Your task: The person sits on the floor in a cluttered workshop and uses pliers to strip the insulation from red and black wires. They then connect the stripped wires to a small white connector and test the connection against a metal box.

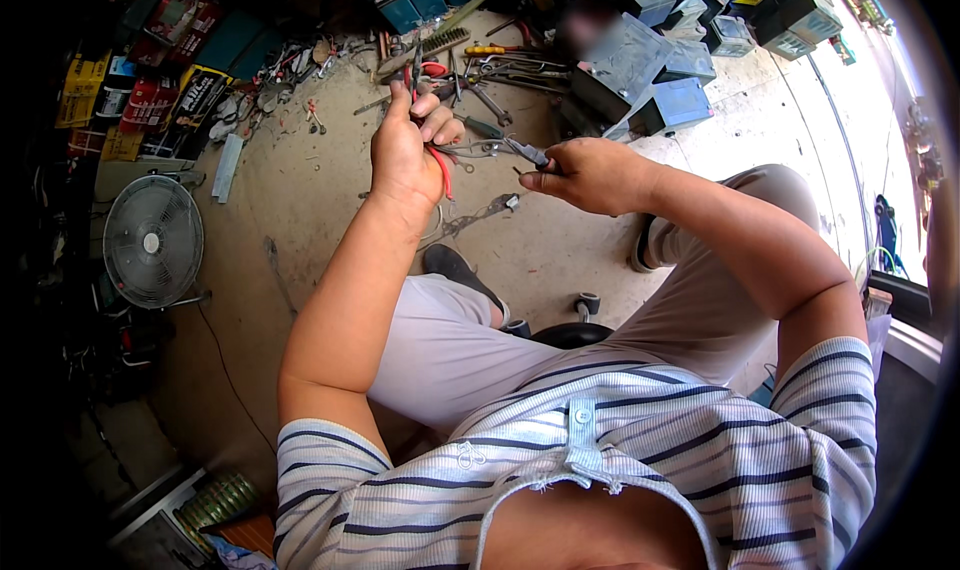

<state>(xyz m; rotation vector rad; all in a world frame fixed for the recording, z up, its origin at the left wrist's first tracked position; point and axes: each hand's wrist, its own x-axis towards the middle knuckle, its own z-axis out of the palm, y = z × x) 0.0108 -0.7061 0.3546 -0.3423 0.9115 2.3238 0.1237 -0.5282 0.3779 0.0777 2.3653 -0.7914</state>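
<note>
My left hand (pixel 410 145) is closed around a red-handled tool (pixel 442 173), apparently pliers, along with some grey cable or wire (pixel 478 147); its fingers hide part of both. To its right, my right hand (pixel 590 175) grips a grey-and-black tool (pixel 530 153) at the grey cable's end; whether this is pliers or a fitting I cannot tell. On the floor (pixel 360 150) beyond my hands lie wrenches (pixel 493 105), a screwdriver (pixel 483 128), a brush (pixel 445 40) and a yellow-handled tool (pixel 490 50).
Several grey batteries (pixel 680 105) stand at the back right, and colourful boxes (pixel 135 110) are stacked at the left. A standing fan (pixel 152 242) is left of my arm. A black wheeled stool (pixel 570 335) is under me, and small scraps litter the back floor.
</note>
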